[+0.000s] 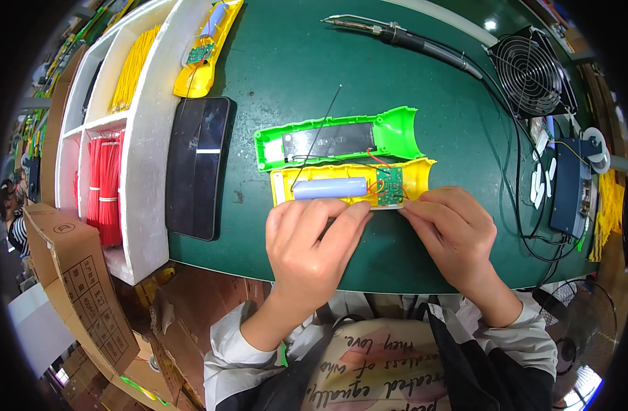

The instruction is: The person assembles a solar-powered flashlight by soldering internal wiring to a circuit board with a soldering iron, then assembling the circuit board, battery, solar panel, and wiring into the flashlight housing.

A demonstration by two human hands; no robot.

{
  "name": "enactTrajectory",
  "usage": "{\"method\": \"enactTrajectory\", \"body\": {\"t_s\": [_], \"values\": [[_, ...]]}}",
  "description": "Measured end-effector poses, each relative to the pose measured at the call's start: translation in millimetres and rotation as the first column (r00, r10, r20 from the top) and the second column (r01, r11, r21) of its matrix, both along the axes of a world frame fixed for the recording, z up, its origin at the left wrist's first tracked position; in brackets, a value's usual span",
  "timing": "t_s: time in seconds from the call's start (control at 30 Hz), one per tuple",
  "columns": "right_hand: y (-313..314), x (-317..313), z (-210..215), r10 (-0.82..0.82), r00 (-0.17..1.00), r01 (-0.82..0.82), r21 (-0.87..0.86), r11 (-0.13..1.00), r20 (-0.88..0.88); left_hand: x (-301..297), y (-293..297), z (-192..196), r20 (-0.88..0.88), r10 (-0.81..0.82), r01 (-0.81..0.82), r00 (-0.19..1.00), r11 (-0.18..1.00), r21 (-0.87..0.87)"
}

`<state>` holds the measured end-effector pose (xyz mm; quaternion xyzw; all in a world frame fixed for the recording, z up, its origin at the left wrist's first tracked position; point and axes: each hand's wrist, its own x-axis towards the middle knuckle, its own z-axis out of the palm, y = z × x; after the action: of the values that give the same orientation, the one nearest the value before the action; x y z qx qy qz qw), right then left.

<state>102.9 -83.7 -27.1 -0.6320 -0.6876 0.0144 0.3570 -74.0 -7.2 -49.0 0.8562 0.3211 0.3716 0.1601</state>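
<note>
A yellow plastic shell half [351, 179] lies open on the green table [293, 75], holding a pale blue cylindrical battery [329, 188] and a small green circuit board [390, 185] with red wires. A green shell half [341, 140] with a dark plate inside lies just behind it. My left hand [312, 241] grips the yellow shell's near edge under the battery. My right hand [451, 229] pinches the shell's near edge beside the circuit board. A thin black wire rises from the shell toward the table's middle.
A soldering iron [396, 34] lies at the back, a small fan [531, 70] and a blue box [569, 185] with cables to the right. A black phone [199, 164], another yellow shell [205, 51] and white bins of yellow and red wires [105, 185] stand left. Cardboard boxes sit below.
</note>
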Motion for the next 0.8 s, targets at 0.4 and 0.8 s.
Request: {"method": "enactTrajectory", "body": {"t_s": [0.4, 0.8], "values": [[-15.4, 1.3, 27.3, 0.007, 0.964, -0.081, -0.268, 0.960, -0.266, -25.4, -33.3, 7.6, 0.065, 0.078, -0.073, 0.995, 0.994, -0.084], [-24.4, -22.3, 11.0, 0.247, 0.959, -0.277, -0.276, 0.921, -0.137, -17.1, -72.0, 12.4, 0.077, 0.147, -0.094, 0.986, 0.877, -0.471]]}}
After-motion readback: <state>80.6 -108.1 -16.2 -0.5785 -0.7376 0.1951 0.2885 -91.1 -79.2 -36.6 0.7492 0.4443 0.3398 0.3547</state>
